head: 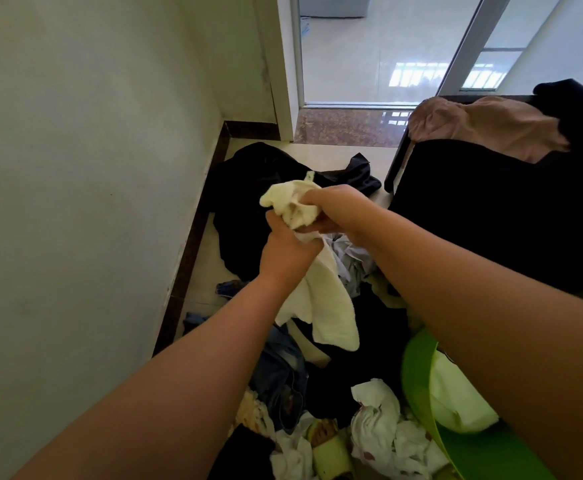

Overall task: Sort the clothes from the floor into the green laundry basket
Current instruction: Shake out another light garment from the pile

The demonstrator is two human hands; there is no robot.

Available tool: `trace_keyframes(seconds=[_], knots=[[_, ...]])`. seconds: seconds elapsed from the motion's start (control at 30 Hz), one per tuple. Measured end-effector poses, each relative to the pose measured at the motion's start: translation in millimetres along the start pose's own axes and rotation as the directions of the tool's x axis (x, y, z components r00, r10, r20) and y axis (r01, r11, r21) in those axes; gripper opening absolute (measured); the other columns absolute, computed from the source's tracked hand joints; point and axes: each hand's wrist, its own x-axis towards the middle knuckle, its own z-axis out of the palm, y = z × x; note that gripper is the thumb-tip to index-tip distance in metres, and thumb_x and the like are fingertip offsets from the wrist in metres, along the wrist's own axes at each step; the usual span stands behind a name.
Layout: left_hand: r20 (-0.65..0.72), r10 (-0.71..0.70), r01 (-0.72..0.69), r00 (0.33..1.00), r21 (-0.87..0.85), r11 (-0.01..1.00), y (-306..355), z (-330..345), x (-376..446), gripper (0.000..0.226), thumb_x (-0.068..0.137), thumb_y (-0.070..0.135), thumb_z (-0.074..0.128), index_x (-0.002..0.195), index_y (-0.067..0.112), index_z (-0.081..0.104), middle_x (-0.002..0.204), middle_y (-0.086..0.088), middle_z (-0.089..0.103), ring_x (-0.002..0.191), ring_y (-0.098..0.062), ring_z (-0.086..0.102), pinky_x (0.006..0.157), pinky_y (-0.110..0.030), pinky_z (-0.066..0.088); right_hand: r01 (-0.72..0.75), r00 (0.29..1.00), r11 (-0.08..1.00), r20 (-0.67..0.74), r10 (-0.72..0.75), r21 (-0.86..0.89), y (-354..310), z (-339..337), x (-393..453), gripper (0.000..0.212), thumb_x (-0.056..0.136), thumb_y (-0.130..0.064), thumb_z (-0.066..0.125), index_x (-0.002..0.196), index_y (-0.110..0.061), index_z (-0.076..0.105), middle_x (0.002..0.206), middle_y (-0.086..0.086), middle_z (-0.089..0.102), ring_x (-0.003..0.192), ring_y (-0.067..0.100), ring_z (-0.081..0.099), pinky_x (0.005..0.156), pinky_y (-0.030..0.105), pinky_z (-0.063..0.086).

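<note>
Fluffy cloth towel (321, 299) (glossy plastic basket (418, 375)).

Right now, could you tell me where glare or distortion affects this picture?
Head view: daylight glares off the glossy floor beyond the doorway; wide-angle distortion bows the wall and enlarges both forearms; the cream towel in both hands is sharp, slightly bright.

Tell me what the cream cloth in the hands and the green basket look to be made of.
Cream cloth: soft terry or fleece, judging by its fuzzy, matte nap; both hands grip it. Green basket: likely moulded plastic, with a smooth, slightly glossy rim.
</note>
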Motion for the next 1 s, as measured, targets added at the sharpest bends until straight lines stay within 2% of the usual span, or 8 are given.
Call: trace_keyframes(seconds=[0.1,0.23,0.37,0.57,0.8,0.87,0.93,1.0], knots=[[-0.117,0.026,-0.035,0.993,-0.081,0.996,4,-12,16,0.055,0.09,0.023,0.062,0.135,0.01,0.034,0.105,-0.002,0.056,0.097,-0.025,0.06,0.077,-0.033,0.046,0.139,0.982,0.99,0.13,-0.139,0.011,-10,-6,-8,0.04,0.091,-0.045,0.059,0.104,-0.008,0.068,0.092,0.007,0.076,0.087,0.021,0.074,0.087,0.038,0.056],[0.065,-0.008,0.023,0.998,-0.243,0.97,16,-32,32,0.053,0.087,0.024,0.061,0.135,0.014,0.041,0.116,0.0,0.055,0.1,-0.018,0.056,0.09,-0.038,0.048,0.289,0.934,0.956,-0.203,-0.292,-0.047,2,-34,13,0.015,0.091,-0.03,0.06,0.099,-0.017,0.063,0.093,0.003,0.068,0.082,0.016,0.063,0.075,0.029,0.053],[0.134,-0.031,0.076,0.991,-0.341,0.937,34,-46,43,0.053,0.079,0.036,0.061,0.128,0.019,0.048,0.122,-0.005,0.06,0.108,-0.025,0.06,0.096,-0.05,0.049,0.134,0.973,0.897,0.225,-0.04,-0.422,36,-45,26,0.08,0.065,-0.027,0.073,0.137,-0.039,0.042,0.134,-0.004,0.053,0.122,0.02,0.053,0.103,0.04,0.043],[0.18,-0.067,0.136,0.981,-0.403,0.905,59,-48,51,0.024,0.096,0.021,0.055,0.118,0.015,0.053,0.119,-0.011,0.062,0.106,-0.029,0.062,0.094,-0.051,0.051,0.084,0.862,0.936,0.497,0.104,-0.342,55,-38,11,0.072,0.073,-0.034,0.081,0.135,-0.038,0.043,0.134,-0.015,0.053,0.13,0.015,0.043,0.115,0.042,0.028],[0.186,-0.241,0.296,0.952,-0.75,0.591,84,-55,72,0.021,0.096,0.02,0.056,0.111,0.006,0.061,0.105,-0.015,0.067,0.094,-0.031,0.066,0.077,-0.044,0.056,-0.011,0.972,0.979,0.228,0.058,-0.202,85,-23,9,0.081,0.064,-0.034,0.087,0.134,-0.028,0.046,0.127,-0.007,0.058,0.117,0.022,0.055,0.104,0.044,0.044],[-0.028,-0.348,0.284,0.937,-0.519,0.807,74,-56,85,0.06,0.087,0.034,0.067,0.136,0.007,0.043,0.127,-0.016,0.057,0.115,-0.035,0.058,0.09,-0.048,0.053,-0.066,0.973,0.99,0.21,0.092,-0.127,89,-27,9,0.074,0.065,-0.032,0.087,0.129,-0.026,0.052,0.119,-0.004,0.064,0.107,0.021,0.062,0.099,0.046,0.049],[-0.195,-0.111,0.122,0.975,0.049,0.991,58,-57,85,0.095,0.08,0.053,0.067,0.149,0.011,0.017,0.147,-0.015,0.037,0.133,-0.033,0.04,0.107,-0.047,0.039,-0.07,0.982,0.992,0.166,0.087,-0.107,89,-29,7,0.072,0.064,-0.035,0.088,0.127,-0.024,0.056,0.113,-0.002,0.067,0.101,0.022,0.065,0.096,0.045,0.051],[0.108,0.256,-0.278,0.961,0.336,0.9,43,-51,75,0.104,0.074,0.061,0.067,0.152,0.017,0.014,0.153,-0.01,0.03,0.14,-0.027,0.032,0.115,-0.048,0.029,-0.082,0.991,0.994,0.101,0.09,-0.078,84,-29,9,0.071,0.062,-0.041,0.088,0.123,-0.021,0.057,0.112,0.001,0.068,0.101,0.026,0.065,0.094,0.046,0.052]])
